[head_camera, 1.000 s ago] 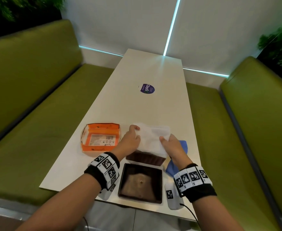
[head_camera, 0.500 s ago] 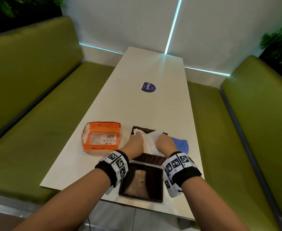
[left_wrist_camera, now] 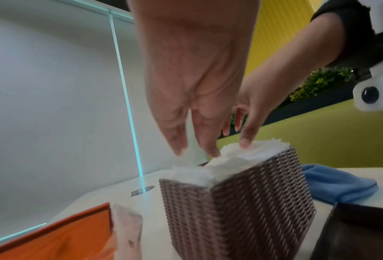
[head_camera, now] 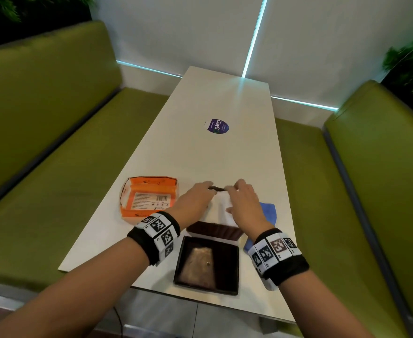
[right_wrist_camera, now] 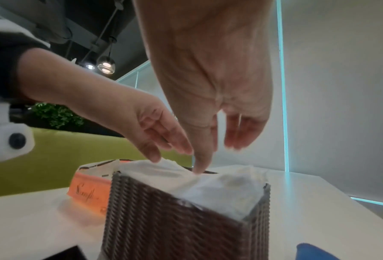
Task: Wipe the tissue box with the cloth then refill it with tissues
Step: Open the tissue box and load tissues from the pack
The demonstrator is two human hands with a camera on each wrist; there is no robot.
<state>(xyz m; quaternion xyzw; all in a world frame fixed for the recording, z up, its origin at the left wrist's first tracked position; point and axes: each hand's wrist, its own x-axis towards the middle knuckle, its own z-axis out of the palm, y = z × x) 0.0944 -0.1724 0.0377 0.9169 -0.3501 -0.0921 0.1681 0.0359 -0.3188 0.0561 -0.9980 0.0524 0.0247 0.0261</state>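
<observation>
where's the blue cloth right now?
In the head view the blue cloth lies flat on the white table, right of the brown woven tissue box, partly hidden behind the right hand; neither hand holds it.

My view: long white table (head_camera: 200, 154) carries woven brown tissue box (head_camera: 214, 231), orange carton (head_camera: 149, 200), blue cloth (head_camera: 267, 212), dark lid (head_camera: 206, 264), seemingly, bottom centre.

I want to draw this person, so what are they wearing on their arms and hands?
Both arms are bare, with no sleeves and no gloves. The left hand and right hand each have a black wristband at the wrist. Around each band runs a row of white square tags printed with black pixel patterns. A small white camera with a round dark lens hangs under each wrist.
</observation>
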